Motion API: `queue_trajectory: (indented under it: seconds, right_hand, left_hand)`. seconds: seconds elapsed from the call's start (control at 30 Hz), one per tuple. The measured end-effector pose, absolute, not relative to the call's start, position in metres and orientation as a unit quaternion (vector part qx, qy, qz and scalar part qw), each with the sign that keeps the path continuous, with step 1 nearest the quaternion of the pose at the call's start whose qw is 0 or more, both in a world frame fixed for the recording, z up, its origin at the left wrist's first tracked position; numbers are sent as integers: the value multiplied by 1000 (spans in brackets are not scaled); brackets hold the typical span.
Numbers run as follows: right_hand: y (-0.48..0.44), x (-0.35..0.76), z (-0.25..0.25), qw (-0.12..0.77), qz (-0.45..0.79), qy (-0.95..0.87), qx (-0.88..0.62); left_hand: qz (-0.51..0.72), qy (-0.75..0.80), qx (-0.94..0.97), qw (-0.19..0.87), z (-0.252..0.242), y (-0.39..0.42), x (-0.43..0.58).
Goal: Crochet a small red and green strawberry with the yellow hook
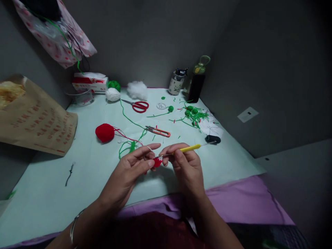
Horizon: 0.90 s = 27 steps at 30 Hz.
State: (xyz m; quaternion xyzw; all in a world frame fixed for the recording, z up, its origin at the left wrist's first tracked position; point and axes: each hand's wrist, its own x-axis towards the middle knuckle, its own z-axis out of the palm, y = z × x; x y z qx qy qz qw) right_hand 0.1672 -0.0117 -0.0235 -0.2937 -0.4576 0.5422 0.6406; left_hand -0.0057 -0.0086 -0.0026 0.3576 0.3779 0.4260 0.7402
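My left hand [137,164] pinches a small red and white crochet piece [157,162] between thumb and fingers, with white yarn running over the raised index finger. In my right hand [187,166] is a crochet hook [190,148] with a yellow handle, its metal tip at the white stitches of the piece. Red and white strands lead from behind my left hand toward a red yarn ball [104,133]. Just beyond my hands lies a loose tangle of green yarn [132,146].
Orange thread snips [158,131] and red-handled scissors [140,106] lie ahead. Green yarn pieces [198,116] lie at right, near a dark bottle [196,84] and a can [176,83]. A paper bag [44,121] stands at left. White stuffing [137,90] and a white yarn ball [113,94] sit at the back.
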Motion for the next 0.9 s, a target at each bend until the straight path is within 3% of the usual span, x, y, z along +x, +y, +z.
queue_trajectory:
  seconds: [0.17, 0.33, 0.53, 0.73, 0.8, 0.9]
  right_hand:
    - [-15, 170, -22, 631, 528, -485, -295]
    - [-22, 172, -19, 628, 415, -566, -336]
    - [-28, 170, -16, 591, 204, -705, -335]
    - [-31, 165, -22, 477, -123, -792, -361]
    - [-31, 164, -23, 487, -107, -784, -369]
    - [-28, 164, -20, 585, 99, -707, -385]
  left_hand:
    - [421, 398, 379, 722, -1, -9, -7]
    - [437, 394, 404, 700, -3, -8, -7]
    - [457, 385, 422, 682, -5, -6, -4]
    - [457, 349, 350, 739, -3, -9, 3]
    - [429, 335, 301, 783, -3, -9, 2]
    - [418, 344, 268, 797, -3, -6, 0]
